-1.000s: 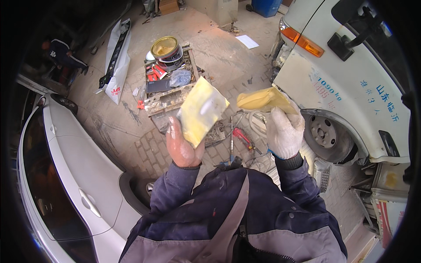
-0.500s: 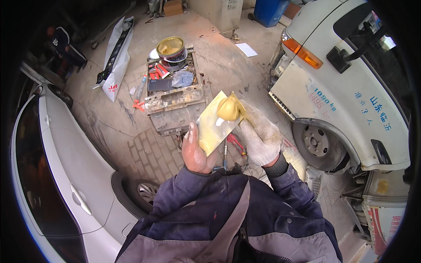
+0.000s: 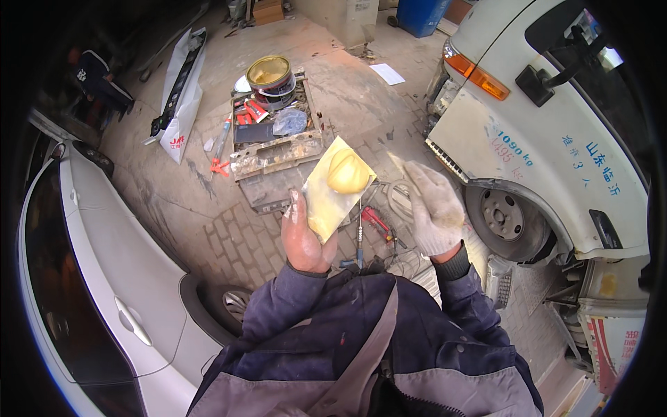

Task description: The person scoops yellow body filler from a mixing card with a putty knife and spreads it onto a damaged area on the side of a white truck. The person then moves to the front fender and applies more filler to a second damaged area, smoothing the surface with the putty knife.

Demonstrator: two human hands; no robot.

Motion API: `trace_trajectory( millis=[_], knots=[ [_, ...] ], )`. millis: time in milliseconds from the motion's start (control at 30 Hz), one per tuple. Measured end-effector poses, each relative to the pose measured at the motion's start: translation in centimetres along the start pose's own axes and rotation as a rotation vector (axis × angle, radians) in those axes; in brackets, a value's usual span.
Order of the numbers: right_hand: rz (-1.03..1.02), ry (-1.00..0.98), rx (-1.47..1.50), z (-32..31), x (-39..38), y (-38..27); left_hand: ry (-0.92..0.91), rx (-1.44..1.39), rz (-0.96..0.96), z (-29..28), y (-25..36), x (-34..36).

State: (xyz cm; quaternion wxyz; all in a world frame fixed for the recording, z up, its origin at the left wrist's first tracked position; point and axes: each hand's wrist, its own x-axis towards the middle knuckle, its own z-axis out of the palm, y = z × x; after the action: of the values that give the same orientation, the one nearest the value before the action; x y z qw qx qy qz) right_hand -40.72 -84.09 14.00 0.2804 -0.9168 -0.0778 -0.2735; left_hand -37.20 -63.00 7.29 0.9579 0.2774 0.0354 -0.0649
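My bare left hand (image 3: 304,240), dusted with white, grips a flat yellowish board (image 3: 322,212) at its lower left edge and holds it tilted in front of my chest. On the board's upper half sits a thick, smooth lump of yellow putty (image 3: 349,172). To the right and apart from the board, my right hand (image 3: 438,212), in a stained white knit glove, is closed on a thin pale putty spreader (image 3: 400,167). Only the spreader's pointed end shows past the fingers; the rest is hidden.
Beyond the board stands a worn toolbox (image 3: 271,170), carrying an open putty can (image 3: 269,80), red tubes and a plastic bag. A silver car (image 3: 132,257) flanks me on the left, a white truck (image 3: 507,132) on the right. A red-handled tool (image 3: 375,221) and hose lie on the paving.
My right hand has drawn back to the right, taking the spreader off the board. The putty is now a rounded, smooth mound, and the board has shifted slightly left and lower.
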Motion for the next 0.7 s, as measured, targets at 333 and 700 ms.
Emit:
trace_trajectory(
  millis=[333,700],
  knots=[
    [-0.226,-0.121,0.071,2.3,-1.5,1.1,0.136,0.321,0.042,0.3,-2.7,1.7],
    [0.910,0.515,2.024,3.9,-9.0,26.3,-0.006,0.238,0.115,3.2,-5.3,13.7]
  ],
)
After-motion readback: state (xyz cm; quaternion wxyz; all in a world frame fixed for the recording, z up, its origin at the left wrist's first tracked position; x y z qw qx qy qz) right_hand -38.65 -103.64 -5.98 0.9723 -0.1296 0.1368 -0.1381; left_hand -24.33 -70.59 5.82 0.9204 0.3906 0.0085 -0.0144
